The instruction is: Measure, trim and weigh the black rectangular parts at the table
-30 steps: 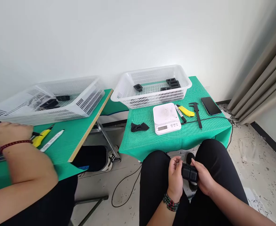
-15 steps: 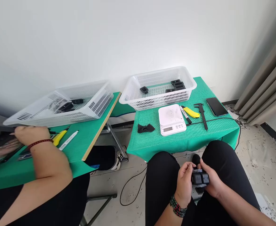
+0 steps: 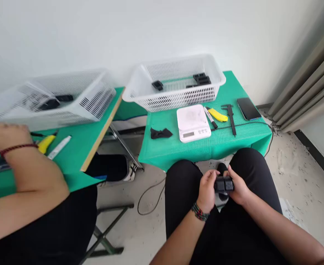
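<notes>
Between my knees I hold a small black part (image 3: 224, 184) that shows two blocky squares side by side; its exact kind is unclear. My left hand (image 3: 207, 188) grips its left side, the thumb and fingers closed on it. On the opposite side my right hand (image 3: 237, 186) is closed on the same part. In front of my knees, on the green-covered table (image 3: 162, 156), lie a white digital scale (image 3: 193, 119), a crumpled black cloth (image 3: 161, 133), a marker (image 3: 211, 117), a yellow utility knife (image 3: 217, 115) and a black caliper (image 3: 229, 118).
Behind the scale stands a white plastic basket (image 3: 178, 99) with several black parts inside. A phone (image 3: 248, 108) lies at the table's right, beside a cable. To my left, a co-worker's arm (image 3: 32, 165) rests over another green table with a second white basket (image 3: 65, 119).
The view has shifted, so the tables and baskets appear higher and further left. The black part has tilted in my hands, its two squares now facing up more. Both hands keep their hold.
</notes>
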Available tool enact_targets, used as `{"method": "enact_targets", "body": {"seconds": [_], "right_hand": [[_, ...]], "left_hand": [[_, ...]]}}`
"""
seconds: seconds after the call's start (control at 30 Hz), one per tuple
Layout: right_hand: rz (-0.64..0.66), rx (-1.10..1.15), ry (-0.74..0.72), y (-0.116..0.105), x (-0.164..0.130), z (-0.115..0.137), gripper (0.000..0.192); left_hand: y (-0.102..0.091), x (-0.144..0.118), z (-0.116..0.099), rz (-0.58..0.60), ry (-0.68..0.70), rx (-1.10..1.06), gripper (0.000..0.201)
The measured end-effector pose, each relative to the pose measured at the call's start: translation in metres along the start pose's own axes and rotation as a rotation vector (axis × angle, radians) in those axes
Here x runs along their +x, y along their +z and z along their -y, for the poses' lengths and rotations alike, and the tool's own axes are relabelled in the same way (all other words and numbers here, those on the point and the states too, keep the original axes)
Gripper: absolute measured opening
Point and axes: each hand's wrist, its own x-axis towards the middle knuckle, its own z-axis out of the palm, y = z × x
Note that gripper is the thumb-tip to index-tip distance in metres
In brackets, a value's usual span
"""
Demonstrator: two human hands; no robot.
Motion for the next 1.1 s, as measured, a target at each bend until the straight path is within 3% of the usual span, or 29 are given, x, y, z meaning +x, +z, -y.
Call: {"method": "enact_targets", "body": {"seconds": [0.1, 0.3, 0.43, 0.5, 0.6, 0.7, 0.87, 1.1], "right_hand": [[-0.03, -0.061, -0.036, -0.004, 0.001, 0.003, 0.058], [-0.082, -0.132, -0.217, -0.007, -0.002, 0.003, 0.048], [-0.111, -0.289, -0.52, -0.008, -0.006, -0.009, 0.04], [-0.087, -0.43, -0.722, -0.01, -0.009, -0.015, 0.04], [-0.006, -0.669, -0.897, -0.013, -0.013, -0.022, 0.046], [0.063, -0.885, -0.955, -0.016, -0.013, -0.023, 0.056], [0.11, -1.165, -1.002, -0.019, -0.007, -0.014, 0.064], [0.187, -1.321, -1.071, -0.02, -0.011, -0.004, 0.074]], "left_hand": [[0.003, 0.007, 0.003, -0.135, -0.041, -0.096, 0.052], [-0.002, 0.009, 0.006, -0.263, 0.172, -0.052, 0.052], [-0.002, 0.004, 0.004, -0.217, 0.289, 0.082, 0.049], [-0.001, 0.002, 0.003, -0.193, 0.275, 0.092, 0.049], [0.0, 0.0, 0.002, -0.149, 0.26, 0.091, 0.048], [-0.003, -0.001, 0.003, -0.108, 0.245, 0.095, 0.047], [-0.013, 0.0, 0.005, -0.082, 0.348, 0.155, 0.045], [-0.02, 0.001, 0.001, -0.024, 0.393, 0.183, 0.039]]}}
